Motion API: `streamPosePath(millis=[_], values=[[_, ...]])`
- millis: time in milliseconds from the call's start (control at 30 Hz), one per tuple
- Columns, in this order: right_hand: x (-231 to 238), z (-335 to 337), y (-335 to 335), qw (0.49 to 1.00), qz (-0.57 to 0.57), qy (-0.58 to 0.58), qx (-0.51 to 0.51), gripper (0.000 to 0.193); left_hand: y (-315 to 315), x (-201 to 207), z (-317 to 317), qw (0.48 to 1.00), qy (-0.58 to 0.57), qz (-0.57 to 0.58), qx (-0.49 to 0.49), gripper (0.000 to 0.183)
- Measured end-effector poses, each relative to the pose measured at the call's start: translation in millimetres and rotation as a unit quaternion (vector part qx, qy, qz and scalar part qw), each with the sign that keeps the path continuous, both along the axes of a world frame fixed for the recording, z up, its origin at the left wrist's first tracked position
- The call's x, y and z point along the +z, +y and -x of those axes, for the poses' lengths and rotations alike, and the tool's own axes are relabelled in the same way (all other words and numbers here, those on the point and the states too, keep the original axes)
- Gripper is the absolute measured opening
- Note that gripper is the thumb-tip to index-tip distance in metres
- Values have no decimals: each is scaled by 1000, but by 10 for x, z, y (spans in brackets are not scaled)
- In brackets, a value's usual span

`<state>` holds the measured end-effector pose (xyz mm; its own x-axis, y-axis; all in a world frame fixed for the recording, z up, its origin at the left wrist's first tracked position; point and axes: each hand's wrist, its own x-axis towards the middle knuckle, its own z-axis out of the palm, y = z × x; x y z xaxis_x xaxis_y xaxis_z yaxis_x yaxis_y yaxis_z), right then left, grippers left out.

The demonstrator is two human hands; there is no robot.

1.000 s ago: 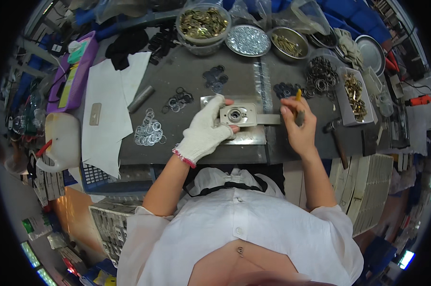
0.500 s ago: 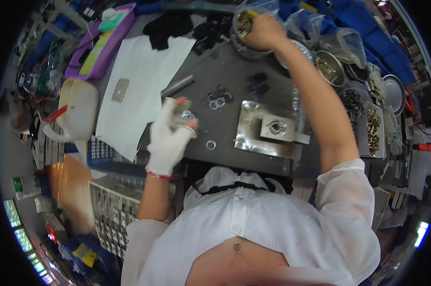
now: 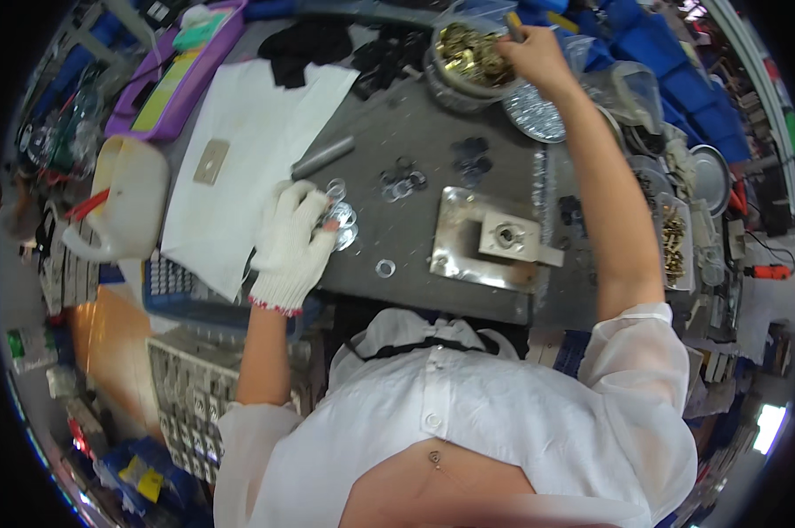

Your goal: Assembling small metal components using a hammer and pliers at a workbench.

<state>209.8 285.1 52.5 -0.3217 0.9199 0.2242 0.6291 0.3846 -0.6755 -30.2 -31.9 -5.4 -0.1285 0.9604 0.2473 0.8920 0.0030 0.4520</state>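
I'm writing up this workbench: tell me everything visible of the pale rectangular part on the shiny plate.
The pale rectangular part is a thick, cream block, perhaps painted metal. A round, dark-centred fitting sits in its upper face; finer details are too small. A flat grey strip shows past its right end; whether joined is unclear. It rests, slightly turned, on the right side of the shiny plate. Neither the left hand nor the right hand touches it.

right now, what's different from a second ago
The gloved left hand let go of the pale block and moved left to the silver rings. The right hand moved forward to the tub of gold-coloured pieces. The block stayed on the metal plate, the yellow-tipped tool in the right hand.
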Motion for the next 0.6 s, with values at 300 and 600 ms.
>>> streamPosePath(millis=[300, 600], values=[[236, -286, -571, 931, 257, 231, 118, 16, 113, -108, -68, 997, 70, -27, -16, 18], [203, -1224, -1855, 941, 221, 250, 61, 19, 120, -72, -85, 993, -116, -13, -9, 14]])
